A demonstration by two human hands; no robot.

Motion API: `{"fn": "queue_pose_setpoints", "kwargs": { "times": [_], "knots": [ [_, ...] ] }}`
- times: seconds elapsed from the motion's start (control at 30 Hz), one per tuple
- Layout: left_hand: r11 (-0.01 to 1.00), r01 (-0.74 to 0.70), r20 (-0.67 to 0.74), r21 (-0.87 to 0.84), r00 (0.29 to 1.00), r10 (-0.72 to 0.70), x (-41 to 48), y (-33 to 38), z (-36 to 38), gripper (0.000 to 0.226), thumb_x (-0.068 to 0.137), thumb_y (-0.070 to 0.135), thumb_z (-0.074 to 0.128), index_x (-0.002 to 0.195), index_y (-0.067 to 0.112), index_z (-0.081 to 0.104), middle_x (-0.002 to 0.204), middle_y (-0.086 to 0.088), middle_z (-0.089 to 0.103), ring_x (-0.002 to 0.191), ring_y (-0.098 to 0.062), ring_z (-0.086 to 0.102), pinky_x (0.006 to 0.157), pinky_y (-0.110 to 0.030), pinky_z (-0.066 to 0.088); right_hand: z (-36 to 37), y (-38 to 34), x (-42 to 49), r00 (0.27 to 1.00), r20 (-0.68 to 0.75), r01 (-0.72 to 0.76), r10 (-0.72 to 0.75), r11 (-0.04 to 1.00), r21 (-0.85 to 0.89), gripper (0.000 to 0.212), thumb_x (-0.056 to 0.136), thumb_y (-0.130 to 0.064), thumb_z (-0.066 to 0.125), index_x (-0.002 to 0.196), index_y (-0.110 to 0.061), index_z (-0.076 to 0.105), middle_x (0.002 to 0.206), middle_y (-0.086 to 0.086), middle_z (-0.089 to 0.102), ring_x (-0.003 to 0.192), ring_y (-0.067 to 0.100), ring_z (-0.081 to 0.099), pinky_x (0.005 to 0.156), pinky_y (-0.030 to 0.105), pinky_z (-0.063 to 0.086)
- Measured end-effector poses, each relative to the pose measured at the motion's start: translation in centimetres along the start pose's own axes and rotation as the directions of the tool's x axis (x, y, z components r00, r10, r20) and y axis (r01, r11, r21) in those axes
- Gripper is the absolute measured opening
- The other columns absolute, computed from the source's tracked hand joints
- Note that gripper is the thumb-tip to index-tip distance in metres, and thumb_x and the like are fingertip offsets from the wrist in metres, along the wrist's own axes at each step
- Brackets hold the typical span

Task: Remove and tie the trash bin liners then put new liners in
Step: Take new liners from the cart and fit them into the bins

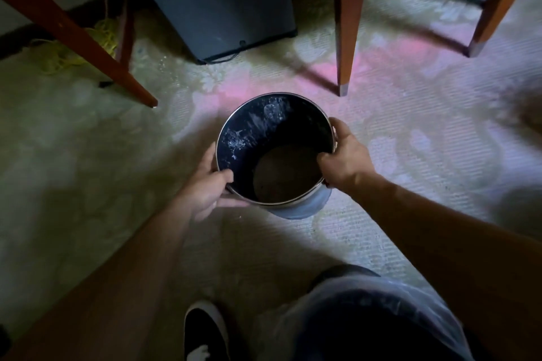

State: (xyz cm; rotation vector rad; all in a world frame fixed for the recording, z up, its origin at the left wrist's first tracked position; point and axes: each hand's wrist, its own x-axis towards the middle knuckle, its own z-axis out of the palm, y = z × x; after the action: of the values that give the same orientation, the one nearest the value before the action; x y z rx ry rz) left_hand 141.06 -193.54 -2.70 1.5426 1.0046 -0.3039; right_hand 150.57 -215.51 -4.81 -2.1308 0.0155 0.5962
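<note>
Down over the carpet, a round bin is held between both hands. The left hand is clamped on the near left rim, with the thumb inside and the fingers outside. The right hand is clamped on the right rim the same way. Whether the bin touches the carpet cannot be told. Its dark inside is marked with white smears. Thin clear plastic is seen against its near outer side. A clear bag is draped over the knee. Behind the bin, a black box and wooden legs are seen.
</note>
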Motion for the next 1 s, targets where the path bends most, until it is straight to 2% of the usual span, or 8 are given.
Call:
{"fn": "queue_pose_setpoints", "kwargs": {
  "times": [0.1, 0.23, 0.37, 0.57, 0.7, 0.77, 0.87, 1.0],
  "knots": [
    [1.0, 0.006, 0.024, -0.028, 1.0, -0.005, -0.2, -0.2, -0.1, 0.092, 0.092, -0.017, 0.038, 0.15, 0.053, 0.021, 0.126, -0.018, 0.062, 0.078, -0.035, 0.075, 0.057, -0.042, 0.061, 0.3, 0.3, -0.1, 0.998, 0.049, -0.033, 0.031, 0.998, 0.045, 0.082, 0.08, -0.002, 0.049, 0.146, -0.048, 0.032, 0.116, 0.01, 0.066, 0.096, 0.038, 0.068, 0.072, 0.051, 0.063],
    [0.997, 0.019, 0.0, -0.077, 1.0, -0.019, -1.8, 0.2, -0.5, 0.095, 0.089, -0.018, 0.042, 0.151, 0.051, 0.021, 0.137, -0.019, 0.056, 0.085, -0.04, 0.074, 0.058, -0.045, 0.061, -0.7, -0.7, -1.1, 0.997, 0.07, 0.004, -0.01, 0.996, 0.084, 0.073, 0.082, 0.003, 0.05, 0.132, -0.05, 0.043, 0.106, 0.004, 0.066, 0.092, 0.036, 0.068, 0.057, 0.05, 0.063],
    [0.995, -0.003, -0.014, -0.096, 1.0, 0.002, -6.2, 2.7, -1.8, 0.096, 0.086, -0.018, 0.045, 0.152, 0.049, 0.023, 0.145, -0.015, 0.05, 0.094, -0.043, 0.07, 0.056, -0.041, 0.06, -3.5, -3.7, -3.7, 0.995, 0.085, 0.046, -0.054, 0.995, 0.092, 0.07, 0.083, -0.004, 0.059, 0.124, -0.058, 0.039, 0.097, -0.002, 0.065, 0.102, 0.035, 0.068, 0.076, 0.054, 0.063],
    [0.984, -0.163, -0.056, -0.074, 0.986, 0.159, -15.9, 6.9, -3.8, 0.095, 0.085, -0.014, 0.045, 0.148, 0.055, 0.026, 0.15, 0.001, 0.043, 0.111, -0.043, 0.062, 0.056, -0.043, 0.06, -8.8, -9.2, -10.1, 0.98, 0.047, 0.185, -0.191, 0.977, 0.103, 0.072, 0.082, -0.012, 0.059, 0.128, -0.064, 0.043, 0.101, 0.006, 0.072, 0.088, 0.032, 0.072, 0.072, 0.05, 0.063],
    [0.968, -0.232, 0.017, -0.095, 0.972, 0.235, -23.3, 7.7, -5.1, 0.088, 0.089, -0.012, 0.043, 0.144, 0.057, 0.033, 0.148, 0.001, 0.046, 0.112, -0.04, 0.062, 0.059, -0.046, 0.06, -12.7, -12.4, -17.2, 0.961, 0.036, 0.27, -0.275, 0.957, 0.102, 0.066, 0.074, -0.014, 0.057, 0.098, -0.075, 0.048, 0.099, -0.001, 0.075, 0.094, 0.03, 0.072, 0.078, 0.052, 0.061],
    [0.96, -0.247, 0.063, -0.13, 0.965, 0.256, -27.1, 7.4, -5.4, 0.088, 0.09, -0.012, 0.044, 0.143, 0.058, 0.035, 0.141, 0.001, 0.051, 0.11, -0.037, 0.065, 0.06, -0.045, 0.061, -14.6, -13.0, -21.2, 0.965, 0.061, 0.245, -0.254, 0.961, 0.13, 0.066, 0.076, -0.012, 0.059, 0.099, -0.073, 0.053, 0.1, 0.004, 0.074, 0.093, 0.034, 0.071, 0.071, 0.053, 0.062],
    [0.954, -0.238, 0.091, -0.18, 0.962, 0.257, -32.3, 5.9, -5.2, 0.089, 0.09, -0.014, 0.046, 0.146, 0.055, 0.034, 0.126, 0.004, 0.058, 0.103, -0.035, 0.069, 0.058, -0.044, 0.061, -16.9, -12.5, -27.0, 0.972, 0.106, 0.187, -0.209, 0.965, 0.183, 0.071, 0.085, 0.001, 0.054, 0.131, -0.053, 0.053, 0.103, 0.017, 0.072, 0.089, 0.041, 0.07, 0.057, 0.054, 0.061],
    [0.942, -0.238, 0.109, -0.236, 0.957, 0.269, -37.7, 3.2, -4.6, 0.089, 0.089, -0.015, 0.048, 0.145, 0.054, 0.039, 0.126, 0.0, 0.062, 0.102, -0.035, 0.071, 0.058, -0.044, 0.061, -19.4, -12.2, -33.4, 0.964, 0.14, 0.202, -0.228, 0.963, 0.179, 0.06, 0.089, -0.004, 0.059, 0.117, -0.056, 0.053, 0.105, 0.013, 0.072, 0.092, 0.034, 0.07, 0.058, 0.055, 0.061]
  ]
}}
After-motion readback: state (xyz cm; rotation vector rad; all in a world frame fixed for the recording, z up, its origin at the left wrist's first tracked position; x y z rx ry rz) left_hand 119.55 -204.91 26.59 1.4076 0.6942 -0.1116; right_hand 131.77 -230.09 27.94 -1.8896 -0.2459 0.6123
